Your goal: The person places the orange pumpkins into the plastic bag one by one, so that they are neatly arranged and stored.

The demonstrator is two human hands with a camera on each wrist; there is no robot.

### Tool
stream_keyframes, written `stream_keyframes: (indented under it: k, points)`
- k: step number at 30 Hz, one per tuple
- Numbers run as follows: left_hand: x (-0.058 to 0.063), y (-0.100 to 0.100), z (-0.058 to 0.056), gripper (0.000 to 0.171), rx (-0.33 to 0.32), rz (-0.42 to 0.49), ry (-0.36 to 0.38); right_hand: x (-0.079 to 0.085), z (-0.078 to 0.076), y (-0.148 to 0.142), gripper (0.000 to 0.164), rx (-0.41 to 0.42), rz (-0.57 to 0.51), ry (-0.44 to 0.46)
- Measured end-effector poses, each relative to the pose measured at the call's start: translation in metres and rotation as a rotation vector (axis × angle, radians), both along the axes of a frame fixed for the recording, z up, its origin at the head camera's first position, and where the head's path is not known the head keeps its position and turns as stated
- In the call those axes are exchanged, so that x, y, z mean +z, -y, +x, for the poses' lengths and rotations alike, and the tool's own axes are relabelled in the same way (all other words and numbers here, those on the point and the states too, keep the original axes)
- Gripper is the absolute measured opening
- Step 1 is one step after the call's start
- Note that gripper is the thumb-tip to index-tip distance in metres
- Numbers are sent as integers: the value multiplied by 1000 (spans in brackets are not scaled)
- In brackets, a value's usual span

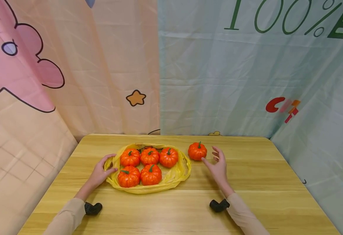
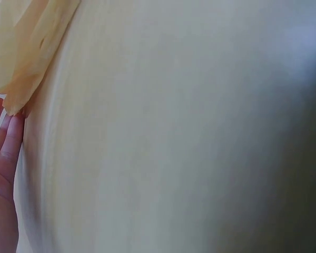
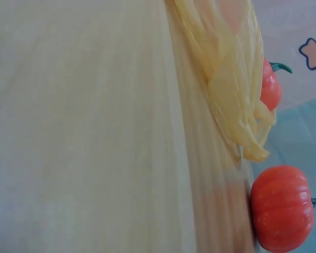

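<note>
A yellow plastic bag (image 1: 171,186) lies spread on the table, its mouth wide, with several small orange pumpkins (image 1: 151,174) inside. My left hand (image 1: 98,171) rests on the bag's left end, thumb and fingers spread apart. In the left wrist view, nearly straight fingers (image 2: 10,142) touch the bag's edge. One more pumpkin (image 1: 197,151) with a green stem sits outside the bag, to its right. Close to that pumpkin's right side is my right hand (image 1: 219,168), with thumb and fingers apart. The right wrist view shows the lone pumpkin (image 3: 282,208) but not the hand.
The wooden table (image 1: 247,182) carries the bag and the pumpkins. Printed curtains (image 1: 212,81) hang behind the table and at both sides. Black wrist mounts (image 1: 93,209) sit at both sleeve cuffs.
</note>
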State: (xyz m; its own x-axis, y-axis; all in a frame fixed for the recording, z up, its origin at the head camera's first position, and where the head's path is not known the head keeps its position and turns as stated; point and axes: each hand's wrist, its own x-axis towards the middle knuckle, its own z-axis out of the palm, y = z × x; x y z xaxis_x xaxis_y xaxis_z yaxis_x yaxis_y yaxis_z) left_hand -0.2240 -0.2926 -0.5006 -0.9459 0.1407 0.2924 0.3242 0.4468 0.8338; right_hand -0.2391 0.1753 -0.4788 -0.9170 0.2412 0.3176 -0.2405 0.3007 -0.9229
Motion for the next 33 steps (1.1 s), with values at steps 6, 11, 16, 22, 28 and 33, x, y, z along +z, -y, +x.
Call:
stream_keyframes:
  k: [6,11,16,22,28,33]
  points:
    - [2,-1,1,55,4,6,0,-2,-16,-1,75,57,22,104]
    - [2,0,1,55,12,-2,6,-1,-26,3,79,82,42,157]
    - [0,0,0,56,19,-9,12,-4,-33,8,81,97,27,194]
    - [-1,0,0,56,19,-14,14,-8,-37,13,80,84,24,249]
    - [1,0,0,55,19,-10,25,-8,-39,14,78,81,45,273]
    - [0,1,0,55,15,0,31,-9,-42,12,76,85,63,301]
